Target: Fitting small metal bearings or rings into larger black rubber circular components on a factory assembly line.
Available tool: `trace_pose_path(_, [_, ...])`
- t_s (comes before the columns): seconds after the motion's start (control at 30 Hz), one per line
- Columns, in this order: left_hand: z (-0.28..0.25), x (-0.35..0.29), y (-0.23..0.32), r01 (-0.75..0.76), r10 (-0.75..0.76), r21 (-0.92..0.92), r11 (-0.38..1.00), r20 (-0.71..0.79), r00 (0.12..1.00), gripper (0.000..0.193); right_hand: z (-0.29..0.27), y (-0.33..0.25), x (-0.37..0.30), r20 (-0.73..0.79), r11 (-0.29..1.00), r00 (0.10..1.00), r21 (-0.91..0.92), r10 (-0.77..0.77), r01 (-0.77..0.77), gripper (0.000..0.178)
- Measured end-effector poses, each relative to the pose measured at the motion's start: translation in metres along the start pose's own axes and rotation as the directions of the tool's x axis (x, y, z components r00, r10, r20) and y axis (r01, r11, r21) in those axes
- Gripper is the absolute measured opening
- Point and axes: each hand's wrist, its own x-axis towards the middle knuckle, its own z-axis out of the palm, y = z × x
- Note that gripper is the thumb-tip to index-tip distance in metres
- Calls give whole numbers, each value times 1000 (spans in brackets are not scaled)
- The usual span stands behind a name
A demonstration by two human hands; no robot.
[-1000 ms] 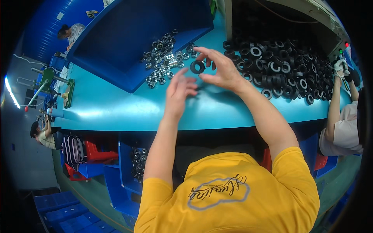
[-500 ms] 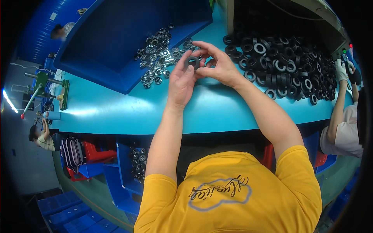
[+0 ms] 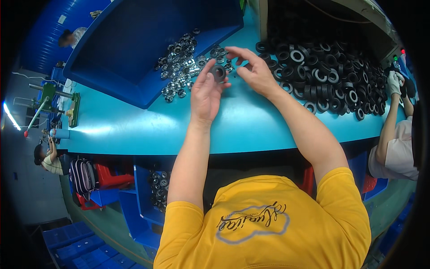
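My left hand (image 3: pixel 205 96) grips a black tyre-like ring (image 3: pixel 214 73) between thumb and fingers, raised over the turquoise table. A little to its right, my right hand (image 3: pixel 257 76) hovers with bent fingers apart, and nothing shows in it. Just beyond both hands lie loose shiny silver round parts (image 3: pixel 182 67), which spread out from the mouth of a tilted blue bin (image 3: pixel 121 58). To the right of my right hand is a large heap of black rings (image 3: pixel 320 92), some with grey faces.
The turquoise table (image 3: pixel 179 134) curves in front of me. A green hand press (image 3: pixel 47 98) stands at the far left. At right, a co-worker's gloved hand (image 3: pixel 394 83) is beside the heap. Below the table, a blue crate (image 3: pixel 142 197) holds more round parts near red stools (image 3: pixel 112 177).
My right hand has let go of the black ring and moved slightly right, its fingers opening. My left hand keeps the ring, now turned a little.
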Motion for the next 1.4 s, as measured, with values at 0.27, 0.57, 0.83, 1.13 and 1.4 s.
trace_pose_path(0.27, [13, -4, -8, -205, 261, 430, 879, -74, 962, 53, 12, 10, -12, 154, 749, 982, -636, -114, 186, 39])
trace_pose_path(0.57, [25, -9, -6, -263, 410, 724, 637, -30, 912, 50, 10, 12, -10, 75, 870, 997, -490, -26, 59, 21])
trace_pose_path(0.83, [28, -11, -5, -157, 428, 857, 491, -81, 900, 44, 9, 11, -8, 33, 883, 999, -469, 11, 6, 27])
trace_pose_path(1.13, [30, -11, -3, -145, 459, 884, 445, -86, 884, 43, 5, 7, -9, 2, 885, 1000, -466, 5, -3, 33])
trace_pose_path(1.4, [25, -9, -5, -178, 444, 845, 504, -77, 893, 42, 10, 2, -5, -81, 983, 991, -161, -104, 90, 37])
